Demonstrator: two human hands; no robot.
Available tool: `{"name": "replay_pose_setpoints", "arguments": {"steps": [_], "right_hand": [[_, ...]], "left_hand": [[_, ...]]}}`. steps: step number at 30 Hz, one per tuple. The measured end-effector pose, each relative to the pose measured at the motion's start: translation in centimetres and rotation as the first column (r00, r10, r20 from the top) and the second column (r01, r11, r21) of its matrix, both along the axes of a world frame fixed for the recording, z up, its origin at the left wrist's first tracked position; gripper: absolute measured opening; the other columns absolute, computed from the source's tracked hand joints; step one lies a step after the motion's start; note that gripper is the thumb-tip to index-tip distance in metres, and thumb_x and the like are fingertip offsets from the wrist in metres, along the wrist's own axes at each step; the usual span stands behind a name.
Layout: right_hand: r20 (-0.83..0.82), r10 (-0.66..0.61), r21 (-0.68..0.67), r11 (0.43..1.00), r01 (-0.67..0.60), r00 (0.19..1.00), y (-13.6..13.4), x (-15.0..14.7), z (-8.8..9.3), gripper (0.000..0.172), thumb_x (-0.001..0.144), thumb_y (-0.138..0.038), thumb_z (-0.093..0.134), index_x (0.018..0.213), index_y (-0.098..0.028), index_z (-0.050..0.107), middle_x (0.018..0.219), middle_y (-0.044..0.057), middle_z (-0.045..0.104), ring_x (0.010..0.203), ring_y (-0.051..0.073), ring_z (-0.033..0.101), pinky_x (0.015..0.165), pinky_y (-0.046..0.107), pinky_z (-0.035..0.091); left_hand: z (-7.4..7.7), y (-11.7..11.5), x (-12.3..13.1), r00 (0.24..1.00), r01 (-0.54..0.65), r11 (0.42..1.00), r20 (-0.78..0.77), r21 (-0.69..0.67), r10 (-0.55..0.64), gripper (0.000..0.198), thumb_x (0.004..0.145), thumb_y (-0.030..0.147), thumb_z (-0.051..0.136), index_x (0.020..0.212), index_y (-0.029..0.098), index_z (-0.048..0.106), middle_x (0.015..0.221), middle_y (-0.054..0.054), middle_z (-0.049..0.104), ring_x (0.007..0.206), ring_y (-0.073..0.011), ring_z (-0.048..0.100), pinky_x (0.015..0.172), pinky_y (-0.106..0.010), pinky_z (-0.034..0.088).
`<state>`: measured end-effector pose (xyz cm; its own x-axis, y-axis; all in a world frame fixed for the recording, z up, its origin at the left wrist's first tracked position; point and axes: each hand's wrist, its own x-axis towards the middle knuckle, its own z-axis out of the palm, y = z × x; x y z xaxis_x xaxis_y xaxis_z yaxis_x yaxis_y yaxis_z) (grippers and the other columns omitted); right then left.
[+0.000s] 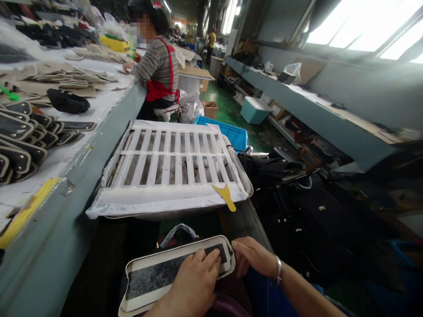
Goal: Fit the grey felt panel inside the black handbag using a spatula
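Observation:
A long cream-edged panel (155, 275) with a dark grey strip down its middle lies across my lap at the bottom of the view. My left hand (194, 284) rests on top of it, fingers curled and pressing on the dark strip near its right end. My right hand (253, 257), with a silver bracelet at the wrist, grips the panel's rounded right end, thumb and fingers closed around the edge.
A white slatted rack (172, 160) on a metal tray stands just ahead, with a yellow scraper (226, 196) on its near edge. Stacked dark panels (23, 136) lie on the long bench at left, where a person in a red apron (158, 70) works. Dark bags are piled at right.

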<state>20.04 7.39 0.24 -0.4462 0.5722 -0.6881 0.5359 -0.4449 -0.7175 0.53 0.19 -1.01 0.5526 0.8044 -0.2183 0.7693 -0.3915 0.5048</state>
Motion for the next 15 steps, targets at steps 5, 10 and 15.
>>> {"name": "replay_pose_setpoints", "arguments": {"steps": [5,10,15], "right_hand": [[-0.205,-0.090,-0.176,0.983,0.054,0.975,0.3,0.9,-1.6,0.037,0.070,-0.050,0.057,0.072,-0.014,0.049,0.060,0.006,0.065,0.047,0.016,0.062,0.040,0.018,0.043],[-0.397,-0.234,-0.289,0.950,0.121,0.887,-0.1,1.8,-3.5,0.033,0.069,-0.040,0.067,0.078,-0.011,0.052,0.064,0.009,0.068,0.047,0.014,0.062,0.043,0.019,0.048],[-0.475,-0.360,-0.353,0.914,0.201,0.803,-0.8,1.9,-4.7,0.035,0.070,-0.042,0.068,0.073,-0.013,0.050,0.058,0.002,0.063,0.046,0.012,0.060,0.045,0.022,0.052]], "left_hand": [[0.3,0.1,-0.3,0.999,-0.021,1.000,0.025,-0.018,0.021,0.067,0.071,0.047,0.064,0.131,0.022,0.045,0.138,-0.004,0.043,0.104,-0.0296,0.047,0.088,-0.044,0.045],[0.4,0.2,-0.4,0.999,-0.033,0.999,0.036,-0.022,0.034,0.065,0.072,0.052,0.061,0.129,0.024,0.047,0.137,-0.002,0.045,0.106,-0.0302,0.047,0.087,-0.045,0.046],[0.6,0.4,-0.5,0.999,-0.033,0.994,0.026,-0.102,0.036,0.064,0.075,0.056,0.055,0.130,0.025,0.045,0.139,-0.004,0.042,0.112,-0.0316,0.045,0.092,-0.047,0.043]]}}
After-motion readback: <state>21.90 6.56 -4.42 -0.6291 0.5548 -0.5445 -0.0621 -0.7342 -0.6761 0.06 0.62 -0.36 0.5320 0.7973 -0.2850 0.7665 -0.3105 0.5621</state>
